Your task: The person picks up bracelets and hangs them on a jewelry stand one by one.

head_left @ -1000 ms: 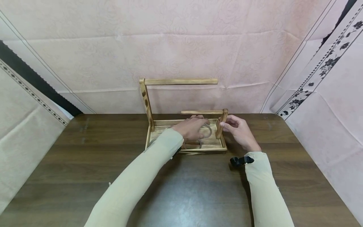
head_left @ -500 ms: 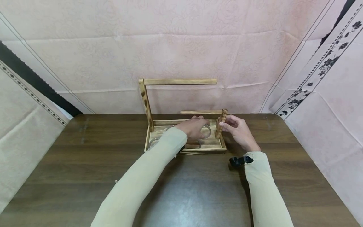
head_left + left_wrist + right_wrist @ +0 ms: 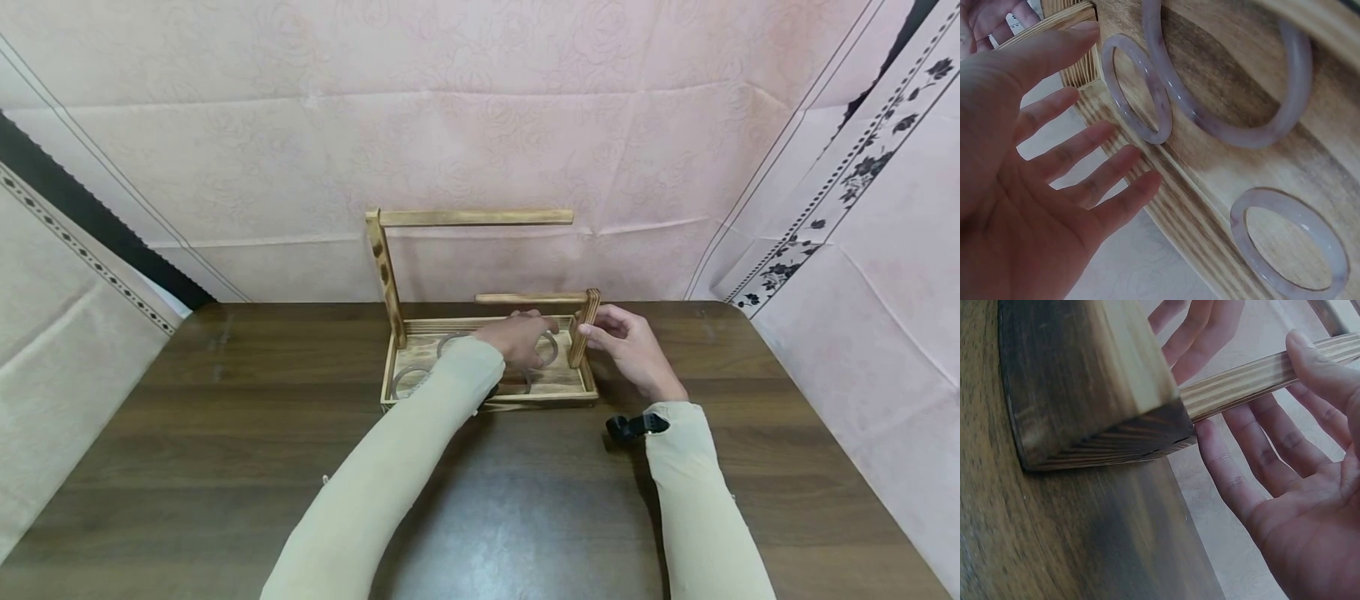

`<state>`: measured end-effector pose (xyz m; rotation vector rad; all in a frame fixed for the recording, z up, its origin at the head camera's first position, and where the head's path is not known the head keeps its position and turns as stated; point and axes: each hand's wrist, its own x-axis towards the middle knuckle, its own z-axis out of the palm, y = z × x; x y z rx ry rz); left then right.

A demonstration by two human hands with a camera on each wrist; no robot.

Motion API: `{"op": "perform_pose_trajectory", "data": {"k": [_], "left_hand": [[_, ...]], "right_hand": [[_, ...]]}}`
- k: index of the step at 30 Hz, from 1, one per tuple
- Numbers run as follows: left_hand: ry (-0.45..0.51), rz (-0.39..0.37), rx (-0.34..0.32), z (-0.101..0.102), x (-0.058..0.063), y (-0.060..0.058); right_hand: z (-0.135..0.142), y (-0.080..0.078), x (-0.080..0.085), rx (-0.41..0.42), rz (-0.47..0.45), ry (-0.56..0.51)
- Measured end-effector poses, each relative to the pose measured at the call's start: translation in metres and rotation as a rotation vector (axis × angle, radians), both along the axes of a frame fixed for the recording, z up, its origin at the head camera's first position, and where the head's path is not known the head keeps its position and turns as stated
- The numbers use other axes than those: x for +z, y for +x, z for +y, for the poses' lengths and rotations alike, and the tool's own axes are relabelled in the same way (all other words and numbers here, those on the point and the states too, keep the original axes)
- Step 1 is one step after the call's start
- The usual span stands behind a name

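Observation:
A wooden tray stand (image 3: 540, 401) sits by the table's far edge, with a tall post (image 3: 386, 279) at its left and a short post (image 3: 584, 329) at its right. Pale purple bangles lie in the tray, among them a small bangle (image 3: 1138, 89), a near bangle (image 3: 1289, 242) and a larger-looking bangle (image 3: 1241, 134). Over the tray's right half, my left hand (image 3: 517, 340) reaches with fingers apart and nothing in them; its thumb tip is near the short post. My right hand (image 3: 636, 350) pinches the short post from outside, thumb on one side, fingers on the other.
A horizontal bar (image 3: 480, 217) extends right from the tall post, and a lower bar (image 3: 532, 297) extends left from the short post. The brown wooden table (image 3: 225, 433) spreads around the stand. A pale patterned cloth (image 3: 480, 150) hangs behind.
My left hand and forearm have shifted slightly right, uncovering more of the bangles on the tray's left side. My right hand stays on the short post.

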<state>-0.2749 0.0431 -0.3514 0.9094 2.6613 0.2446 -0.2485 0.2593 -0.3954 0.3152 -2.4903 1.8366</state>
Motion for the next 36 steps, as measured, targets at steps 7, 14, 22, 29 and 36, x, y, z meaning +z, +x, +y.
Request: {"op": "perform_pose_trajectory", "data": {"k": [7, 14, 22, 29, 36], "left_hand": [[0.022, -0.026, 0.006, 0.002, -0.002, 0.001], [0.022, -0.034, 0.021, 0.004, -0.006, 0.000], [0.002, 0.018, 0.011, 0.007, -0.011, -0.002], [0.008, 0.030, 0.014, 0.008, -0.014, -0.002], [-0.008, 0.022, 0.034, 0.008, -0.016, -0.004]], "right_hand": [[0.001, 0.000, -0.001, -0.005, -0.006, 0.004], [0.002, 0.000, -0.001, -0.007, -0.002, 0.008], [0.002, 0.001, -0.002, -0.016, -0.007, 0.002], [0.001, 0.000, -0.001, -0.013, -0.008, -0.001], [0.000, 0.000, 0.000, -0.008, -0.011, 0.005]]}}
